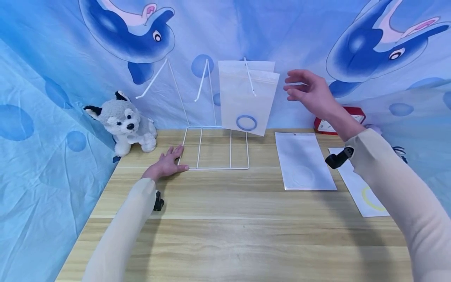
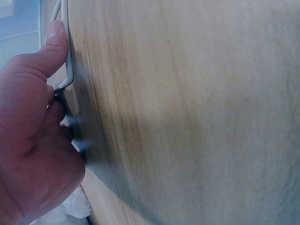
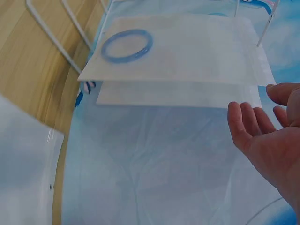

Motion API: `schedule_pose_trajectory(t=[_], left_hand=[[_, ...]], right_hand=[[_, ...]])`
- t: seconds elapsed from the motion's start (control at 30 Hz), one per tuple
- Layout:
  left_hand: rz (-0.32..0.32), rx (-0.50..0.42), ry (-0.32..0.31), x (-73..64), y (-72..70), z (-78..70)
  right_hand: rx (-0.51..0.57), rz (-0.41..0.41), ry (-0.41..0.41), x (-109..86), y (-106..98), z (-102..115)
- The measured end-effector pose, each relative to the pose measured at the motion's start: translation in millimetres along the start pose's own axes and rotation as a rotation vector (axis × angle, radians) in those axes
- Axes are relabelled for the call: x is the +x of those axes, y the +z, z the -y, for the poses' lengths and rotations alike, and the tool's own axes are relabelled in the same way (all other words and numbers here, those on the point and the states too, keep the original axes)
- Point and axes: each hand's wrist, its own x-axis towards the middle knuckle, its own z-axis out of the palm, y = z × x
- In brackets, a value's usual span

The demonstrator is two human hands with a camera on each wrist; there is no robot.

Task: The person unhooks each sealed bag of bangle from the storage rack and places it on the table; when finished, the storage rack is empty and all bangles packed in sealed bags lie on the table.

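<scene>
A white wire rack (image 1: 222, 169) stands at the back of the table, with three prongs sloping up from its base. On its right prong hang two pale packets, one behind the other; the front packet (image 1: 243, 98) shows a blue ring (image 3: 127, 46) through its lower part. My left hand (image 1: 166, 163) rests at the base's front left corner, fingers spread, thumb (image 2: 55, 47) along the wire. In the air just right of the hanging packets is my right hand (image 1: 311, 90), its fingers loosely bent and holding nothing. The right wrist view shows its fingertips near the packets' top edge.
Right of the rack, a white packet (image 1: 304, 156) lies on the wooden table (image 1: 225, 235). Another packet with a yellow ring (image 1: 373, 198) lies partly under my right sleeve. A red clock (image 1: 325, 127) stands behind my right arm, and a plush husky (image 1: 128, 125) sits at the back left.
</scene>
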Motion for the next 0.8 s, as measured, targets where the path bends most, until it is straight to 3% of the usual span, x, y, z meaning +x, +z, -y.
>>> schedule_pose_trajectory(t=[0.13,0.43,0.8], left_hand=[[-0.006,0.008,-0.004,0.8,-0.1,-0.2],[-0.006,0.015,-0.001,0.6,-0.2,0.0],[-0.011,0.005,-0.006,0.0,1.0,0.5]], right_hand=[[0.128,0.006,0.009,10.7,7.4,2.7],[0.285,0.064,0.024,30.3,24.1,6.4],[0.65,0.142,0.032,48.4,42.0,3.4]])
